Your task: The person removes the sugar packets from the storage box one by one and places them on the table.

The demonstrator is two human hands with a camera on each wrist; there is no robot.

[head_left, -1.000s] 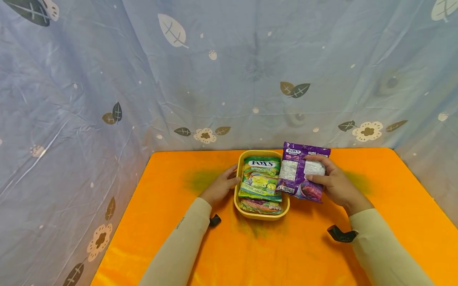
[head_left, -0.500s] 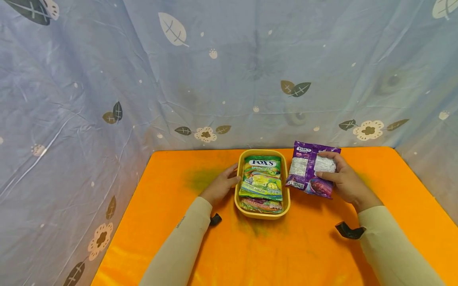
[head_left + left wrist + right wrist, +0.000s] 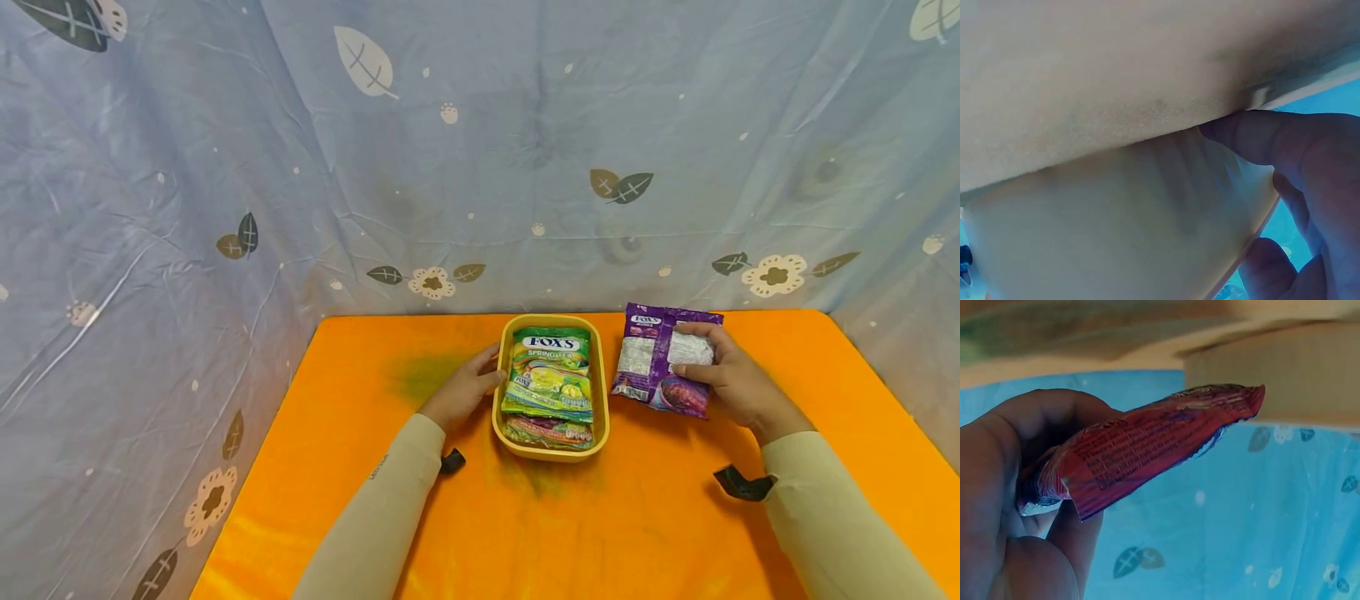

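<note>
My right hand (image 3: 738, 379) pinches a purple candy bag (image 3: 656, 354) with FOX'S lettering by its right side, thumb and fingers over its printed face. The right wrist view shows the bag (image 3: 1147, 450) edge-on, tilted, in the grip. To its left stands a yellow rectangular container (image 3: 551, 454). On top inside is a green FOX'S Spring Tea bag (image 3: 551, 379); under it another candy bag (image 3: 547, 433) shows at the near end. My left hand (image 3: 461, 393) touches the container's left side, thumb at the rim. In the left wrist view, fingertips (image 3: 1229, 134) press its outer wall.
An orange cloth (image 3: 540, 533) covers the table. Light blue curtains with leaves and flowers (image 3: 487, 150) rise behind and at both sides. Dark curved pieces (image 3: 742, 483) stick out at both sleeve cuffs.
My right hand has carried the purple candy bag rightward, from overlapping the container's right rim to beside it. The left hand and container stay in place.
</note>
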